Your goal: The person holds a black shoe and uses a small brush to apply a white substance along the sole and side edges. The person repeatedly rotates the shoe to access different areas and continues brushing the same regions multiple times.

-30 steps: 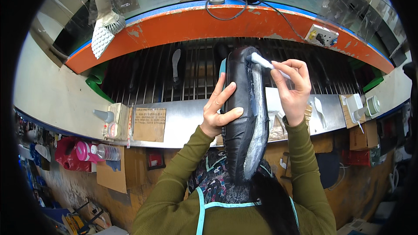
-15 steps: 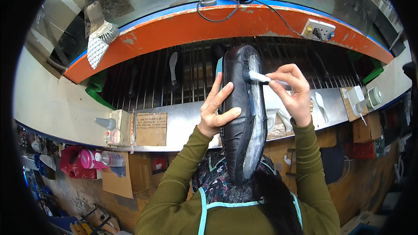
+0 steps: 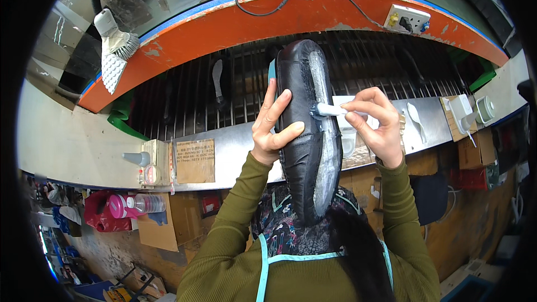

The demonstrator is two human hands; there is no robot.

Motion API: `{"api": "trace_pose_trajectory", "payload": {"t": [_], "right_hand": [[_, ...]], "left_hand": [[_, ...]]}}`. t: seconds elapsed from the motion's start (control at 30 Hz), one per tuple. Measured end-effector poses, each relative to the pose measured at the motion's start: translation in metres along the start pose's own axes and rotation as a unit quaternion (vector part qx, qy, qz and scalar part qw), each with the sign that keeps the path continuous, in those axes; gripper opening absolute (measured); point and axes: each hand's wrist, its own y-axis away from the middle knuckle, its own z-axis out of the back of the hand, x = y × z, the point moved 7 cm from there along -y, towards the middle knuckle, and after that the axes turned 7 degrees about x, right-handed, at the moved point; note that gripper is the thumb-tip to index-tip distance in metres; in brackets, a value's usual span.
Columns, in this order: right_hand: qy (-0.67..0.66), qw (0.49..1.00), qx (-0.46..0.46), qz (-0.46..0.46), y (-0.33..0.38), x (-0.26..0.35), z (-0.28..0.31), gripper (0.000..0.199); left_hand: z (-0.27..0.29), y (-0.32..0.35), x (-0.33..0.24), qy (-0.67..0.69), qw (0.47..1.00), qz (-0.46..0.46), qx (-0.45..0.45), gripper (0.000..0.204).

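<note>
In front of my chest stands a black lasted shoe upper, its toe pointing away from me and its grey, rough underside turned to the right. My left hand grips it from the left, thumb and fingers spread along its side. Between the thumb and fingers of my right hand is a white-handled brush. Its dark bristles touch the black side close to the underside's edge, where the surface looks wet. A light blue piece shows at the upper's left edge, partly hidden by my fingers.
Beyond the metal ledge lies a rack of bars carrying dark shoe parts and an insole-like piece. An orange beam with a socket crosses behind. Cardboard, a white spoon and a white container sit nearby.
The brush has moved from near the toe toward the middle of the upper, along the underside's edge. My left hand keeps its grip. The whole view has shifted slightly.
</note>
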Motion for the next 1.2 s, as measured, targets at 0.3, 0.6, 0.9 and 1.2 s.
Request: {"api": "trace_pose_trajectory", "payload": {"t": [0.3,0.6,0.9,1.2], "right_hand": [[-0.027,0.999,0.029,-0.025,0.011,0.004,0.002,0.016],[-0.010,0.994,-0.087,-0.067,0.023,-0.010,0.011,0.016],[-0.138,0.972,-0.058,-0.181,0.085,-0.004,-0.017,0.017],[-0.009,0.990,-0.094,-0.101,0.061,0.004,-0.020,0.019]], "left_hand": [[-0.003,-0.007,0.004,-0.014,1.000,0.006,-0.002,0.034],[-0.013,-0.005,0.008,-0.045,0.999,-0.011,-0.029,0.037],[-0.011,0.011,0.006,-0.158,0.987,0.012,-0.013,0.040],[-0.004,0.017,-0.003,-0.170,0.985,0.012,0.000,0.044]]}}
